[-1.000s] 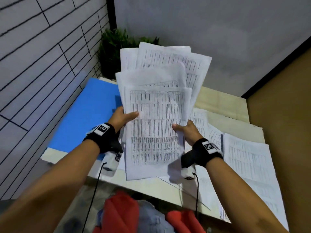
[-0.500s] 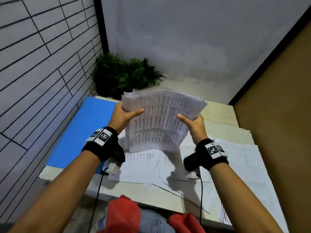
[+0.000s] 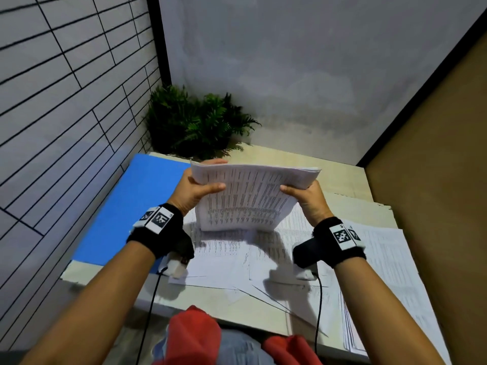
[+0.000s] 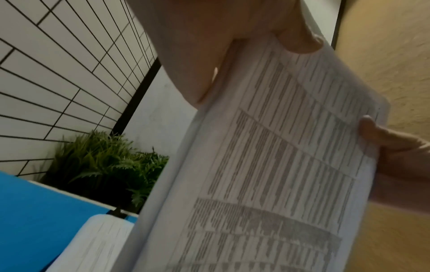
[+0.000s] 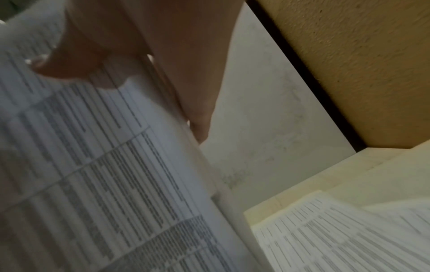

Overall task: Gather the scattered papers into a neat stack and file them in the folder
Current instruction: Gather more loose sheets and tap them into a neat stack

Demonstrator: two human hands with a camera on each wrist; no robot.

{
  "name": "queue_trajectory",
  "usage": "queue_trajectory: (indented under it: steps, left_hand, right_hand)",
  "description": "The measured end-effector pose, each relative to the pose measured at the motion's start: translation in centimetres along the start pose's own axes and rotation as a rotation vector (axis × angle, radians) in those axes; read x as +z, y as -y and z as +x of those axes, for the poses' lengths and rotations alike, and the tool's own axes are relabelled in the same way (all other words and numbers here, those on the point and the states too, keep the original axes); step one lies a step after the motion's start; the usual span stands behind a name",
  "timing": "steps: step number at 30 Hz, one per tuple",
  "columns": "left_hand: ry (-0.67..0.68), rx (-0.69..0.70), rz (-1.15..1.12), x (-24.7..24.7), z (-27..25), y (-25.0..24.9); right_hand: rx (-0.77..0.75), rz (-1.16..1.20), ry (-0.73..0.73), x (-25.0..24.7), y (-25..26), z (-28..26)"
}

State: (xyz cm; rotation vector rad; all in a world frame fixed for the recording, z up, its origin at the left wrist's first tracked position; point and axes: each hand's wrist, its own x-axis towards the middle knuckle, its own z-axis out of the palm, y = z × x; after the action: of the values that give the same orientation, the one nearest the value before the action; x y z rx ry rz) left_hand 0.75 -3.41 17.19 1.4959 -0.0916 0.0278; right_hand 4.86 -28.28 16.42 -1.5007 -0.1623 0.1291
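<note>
Fingers of my left hand (image 3: pixel 196 189) and right hand (image 3: pixel 308 197) pinch the paper stack (image 3: pixel 247 198) by its sides, its bottom edge standing on loose papers (image 3: pixel 382 259) beside the blue folder (image 3: pixel 126 206).

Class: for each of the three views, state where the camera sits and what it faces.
Head: on the head, facing down; both forearms, left hand and right hand holding the paper stack.
Left wrist: looks along the left hand at the stack.
Right wrist: along the right hand.
All share the stack.
</note>
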Motion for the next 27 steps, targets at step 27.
queue_trajectory:
  steps: [27]
  left_hand:
    - [-0.158,-0.199,0.151,1.1,-0.3,0.7]
  right_hand:
    - [0.083,-0.071,-0.124,1.4,-1.4,-0.1]
